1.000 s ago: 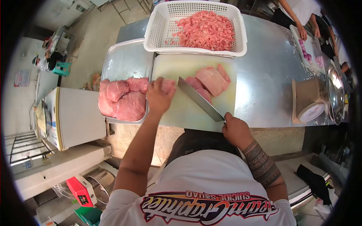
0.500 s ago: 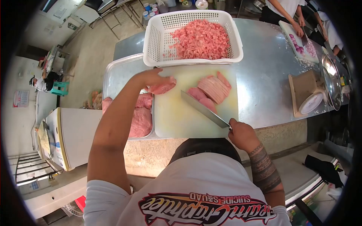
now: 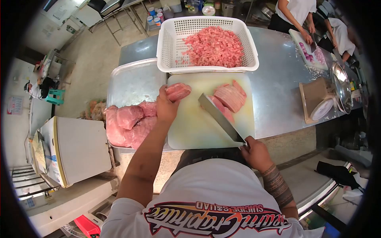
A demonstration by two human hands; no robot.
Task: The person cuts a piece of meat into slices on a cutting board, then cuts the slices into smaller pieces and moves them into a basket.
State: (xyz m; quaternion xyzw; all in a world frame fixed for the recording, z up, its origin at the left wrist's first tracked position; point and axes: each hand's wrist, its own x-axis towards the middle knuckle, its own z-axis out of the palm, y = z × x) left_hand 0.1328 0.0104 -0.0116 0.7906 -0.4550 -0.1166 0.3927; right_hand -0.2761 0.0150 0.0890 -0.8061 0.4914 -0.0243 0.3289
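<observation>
My left hand [image 3: 167,107] grips a chunk of raw meat [image 3: 178,91] at the left edge of the cutting board [image 3: 186,127]. My right hand [image 3: 256,154] is wrapped round the handle of a cleaver [image 3: 223,119], whose broad blade slants over the board toward the upper left. Just beyond the blade lies a block of sliced meat [image 3: 230,97], its cuts close together, with smoother pink pieces [image 3: 223,108] partly behind the blade. Left of the board, a metal tray [image 3: 131,81] holds several large pieces of raw meat [image 3: 133,123], partly covered by my left forearm.
A white perforated basket [image 3: 168,43] with diced meat [image 3: 216,47] stands behind the board. To the right are a kitchen scale [image 3: 317,101] and a metal bowl [image 3: 342,85]. At far right a person's hands [image 3: 307,35] work with a knife over purple onions [image 3: 307,53].
My left hand has turned round the meat chunk, whose cut side now faces up more. The cleaver stays beside the sliced block. My view has shifted slightly.
</observation>
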